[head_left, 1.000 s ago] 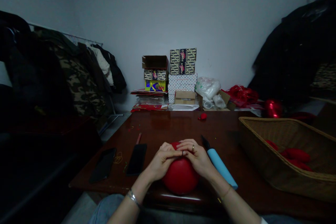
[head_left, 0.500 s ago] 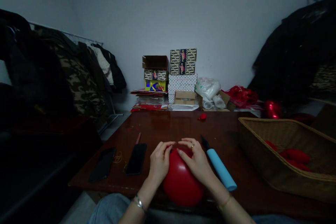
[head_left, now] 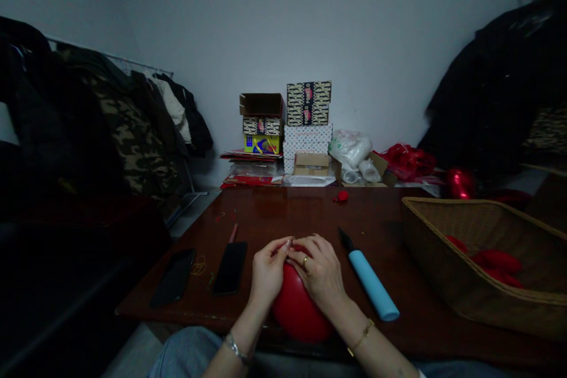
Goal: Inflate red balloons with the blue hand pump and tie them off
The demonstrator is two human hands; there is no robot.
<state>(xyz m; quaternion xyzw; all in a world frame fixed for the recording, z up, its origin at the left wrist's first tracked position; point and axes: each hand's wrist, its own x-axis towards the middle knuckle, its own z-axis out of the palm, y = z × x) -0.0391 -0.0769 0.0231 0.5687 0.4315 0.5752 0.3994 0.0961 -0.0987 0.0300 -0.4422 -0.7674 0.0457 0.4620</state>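
An inflated red balloon (head_left: pixel 301 313) sits at the table's near edge, between my wrists and under my fingers. My left hand (head_left: pixel 268 274) is closed in a pinch at its far upper end. Right beside it, my right hand (head_left: pixel 321 271) curls over the same end, thumb and fingers pressed together. The balloon's neck is hidden behind the fingers, and the two hands almost touch. To the right lies a light blue hand pump (head_left: pixel 374 285) with a black nozzle pointing away from me.
A wicker basket (head_left: pixel 427 266) holding red balloons stands on the right. Left of my hands lie a black phone (head_left: pixel 230 269), thin yellowish loops (head_left: pixel 198 266) and another dark flat slab (head_left: pixel 173 277). A small red piece (head_left: pixel 342 196) lies near the far edge; boxes (head_left: pixel 309 103) are stacked beyond.
My hands have come together, fingers closing into a pinch at the balloon's far end. The right hand has rolled inward over it. The balloon has shifted slightly left and shows less.
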